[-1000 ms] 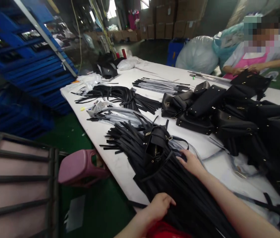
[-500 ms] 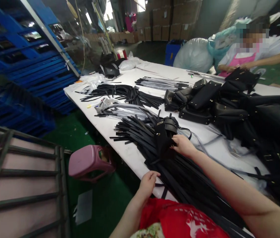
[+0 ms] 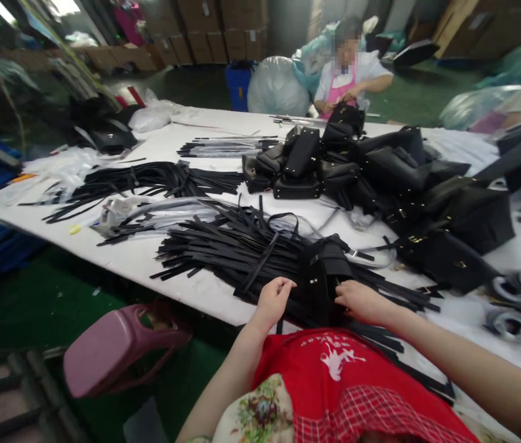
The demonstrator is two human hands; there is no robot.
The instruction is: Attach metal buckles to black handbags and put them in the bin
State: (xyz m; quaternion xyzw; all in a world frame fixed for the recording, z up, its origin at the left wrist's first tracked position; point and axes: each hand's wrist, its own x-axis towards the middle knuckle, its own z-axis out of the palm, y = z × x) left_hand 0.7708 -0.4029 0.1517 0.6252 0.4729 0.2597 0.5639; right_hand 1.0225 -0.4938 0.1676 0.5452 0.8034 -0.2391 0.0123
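A small black handbag (image 3: 320,271) with metal fittings rests on a heap of flat black straps (image 3: 223,246) close in front of me. My right hand (image 3: 361,300) grips the handbag's edge at its right side, with the fingertips partly hidden by the black material. To the left of the bag is my left hand (image 3: 275,300), its thumb and fingers pinched together. Whatever it may hold is too small and dark to make out. A loose strap end lies just below that hand.
Many black bags (image 3: 380,166) are piled on the white table (image 3: 214,120) at the right, near several rolls (image 3: 513,301). More strap bundles (image 3: 163,178) lie at the left. Across the table, a person (image 3: 347,80) handles a black bag. A pink stool (image 3: 103,351) stands at the lower left.
My view has swung to the right. My right hand has brought the handbag nearer my body, and my left hand is now closer to the bag.
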